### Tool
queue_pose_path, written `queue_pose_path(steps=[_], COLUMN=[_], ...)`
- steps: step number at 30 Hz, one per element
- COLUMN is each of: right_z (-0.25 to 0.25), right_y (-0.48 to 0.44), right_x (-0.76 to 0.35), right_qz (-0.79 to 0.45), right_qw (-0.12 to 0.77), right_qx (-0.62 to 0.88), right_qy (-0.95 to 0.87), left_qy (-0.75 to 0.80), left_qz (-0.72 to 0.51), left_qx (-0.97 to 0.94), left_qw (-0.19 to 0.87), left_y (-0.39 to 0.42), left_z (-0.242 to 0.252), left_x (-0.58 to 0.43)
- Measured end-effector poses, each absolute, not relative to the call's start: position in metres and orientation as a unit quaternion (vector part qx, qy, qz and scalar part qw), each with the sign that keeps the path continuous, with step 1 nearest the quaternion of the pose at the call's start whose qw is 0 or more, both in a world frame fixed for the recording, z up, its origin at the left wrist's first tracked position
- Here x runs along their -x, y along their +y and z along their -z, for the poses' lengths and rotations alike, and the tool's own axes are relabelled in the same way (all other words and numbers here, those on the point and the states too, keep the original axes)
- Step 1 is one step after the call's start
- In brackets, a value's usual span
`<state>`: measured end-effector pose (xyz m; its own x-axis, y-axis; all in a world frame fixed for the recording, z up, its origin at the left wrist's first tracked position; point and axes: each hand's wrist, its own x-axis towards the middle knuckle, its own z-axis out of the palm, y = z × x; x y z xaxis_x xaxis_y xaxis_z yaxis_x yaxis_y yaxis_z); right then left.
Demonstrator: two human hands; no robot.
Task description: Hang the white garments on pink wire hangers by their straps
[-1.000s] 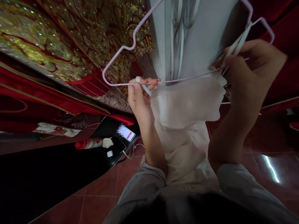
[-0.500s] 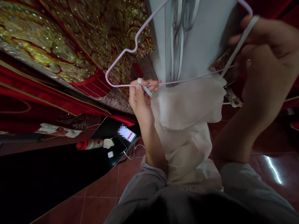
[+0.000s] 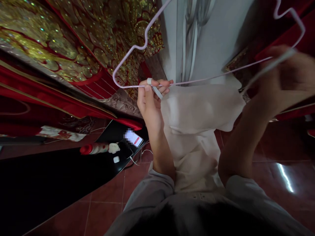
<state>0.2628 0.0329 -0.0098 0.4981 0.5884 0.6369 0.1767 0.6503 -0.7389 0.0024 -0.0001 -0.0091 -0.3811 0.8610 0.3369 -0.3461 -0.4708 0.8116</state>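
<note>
Pale lilac wire, bent into a clothes hanger (image 3: pixel 206 79) with notched shoulders and a thin straight bottom bar, spans the space between a person's two bare hands. Soft, off-white cloth forms a garment (image 3: pixel 204 108) that hangs in smooth, shallow folds just below the bar. The left hand (image 3: pixel 154 98) is closed on the bar near its left corner, thumb pressing from the near side, with a flat white strap (image 3: pixel 157 92) looped over a finger. At the other end, the right hand (image 3: pixel 287 75), blurred and with fingers bent, is near the hanger's right corner; a second pale strap (image 3: pixel 273 65) slants up from the garment across it, though whether the fingers grip it cannot be told. Glittering gold sequins in scalloped patterns cover a red-trimmed costume (image 3: pixel 73 39) at left, beside a smooth grey-white surface (image 3: pixel 216 36) with hanging ribbons (image 3: pixel 193 42). Below, a glossy black table (image 3: pixel 61 177) holds a red-capped bottle (image 3: pixel 94 149) and a lit phone (image 3: pixel 134 139) above reddish floor tiles (image 3: pixel 105 186).
</note>
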Motion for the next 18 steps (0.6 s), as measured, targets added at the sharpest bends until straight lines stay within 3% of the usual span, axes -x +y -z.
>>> queue_pose_path(steps=[4,14,18], right_z=[0.011,0.018,0.020], right_y=[0.025,0.014,0.015], right_x=[-0.203,-0.207,-0.209], right_qz=[-0.143,-0.134,-0.147], right_qw=[0.650,0.603,0.588], right_qx=[0.400,0.436,0.436], right_qy=[-0.630,-0.654,-0.665], left_qy=[0.365,0.386,0.437], left_qz=[-0.750,-0.847,-0.779], left_qx=[-0.399,-0.338,-0.384], left_qw=[0.381,0.140,0.233], left_y=[-0.003,0.007,0.007], left_z=[0.008,0.005,-0.031], left_x=[-0.004,0.058,0.070])
